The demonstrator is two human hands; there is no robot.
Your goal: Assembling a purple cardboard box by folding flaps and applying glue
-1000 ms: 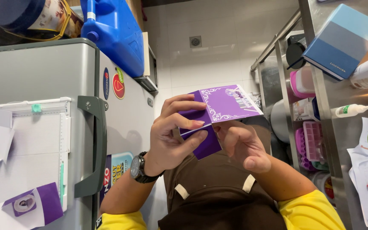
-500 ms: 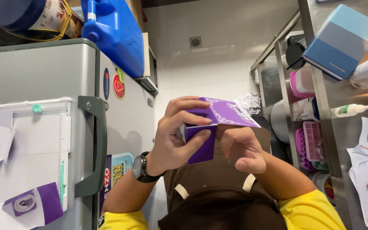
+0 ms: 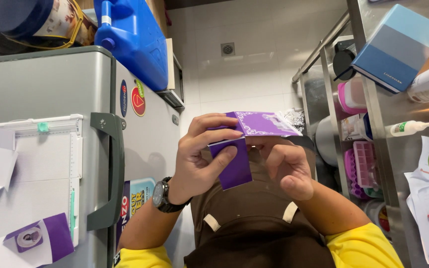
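Observation:
A purple card box (image 3: 261, 124) with white ornament, partly folded, is held in front of my chest. My left hand (image 3: 199, 161), with a black wristwatch (image 3: 161, 195), grips it from the left, thumb pressed on a plain purple flap (image 3: 235, 168) that hangs down. My right hand (image 3: 286, 166) is curled under the printed panel, its fingertips touching the card's underside. Both hands hold the same piece above my brown apron (image 3: 254, 233).
A grey fridge (image 3: 50, 84) stands at left with a paper trimmer (image 3: 31, 164) and a purple card scrap (image 3: 40, 238) on top, and a blue jerrycan (image 3: 135, 39) beyond it. A metal shelf (image 3: 373, 114) at right holds a blue book (image 3: 398, 44), a glue bottle (image 3: 410, 128) and pink trays (image 3: 363, 164).
The printed purple panel has tipped from facing me to lying nearly flat. My right hand's fingers have slid under it, and the plain flap now hangs down under my left thumb.

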